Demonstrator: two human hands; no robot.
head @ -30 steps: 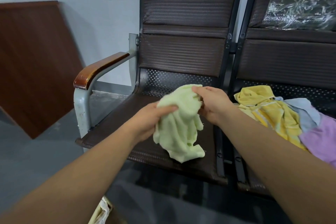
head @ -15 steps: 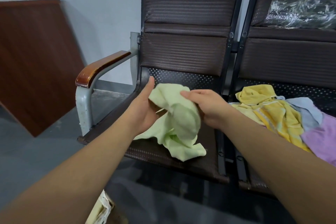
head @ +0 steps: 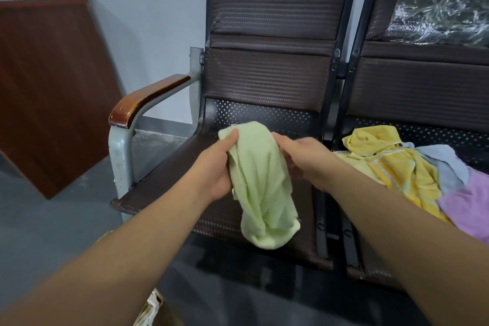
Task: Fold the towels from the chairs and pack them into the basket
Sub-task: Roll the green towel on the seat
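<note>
A crumpled light green towel hangs over the brown seat of the left chair, its lower end resting on the seat. My left hand grips the towel's upper left edge. My right hand holds its right side, slightly blurred. On the right chair's seat lies a heap of towels: yellow, light blue and lilac. A corner of the woven basket shows at the bottom edge, under my left forearm.
The left chair has a wooden armrest on a grey metal leg. A brown wooden board leans on the wall at the left. Crinkled clear plastic covers the right chair's backrest. Grey floor lies in front.
My left hand has shifted from spreading the towel's left side to gripping its upper edge. The towel has bunched into a long hanging roll. My right hand moved slightly along its right side.
</note>
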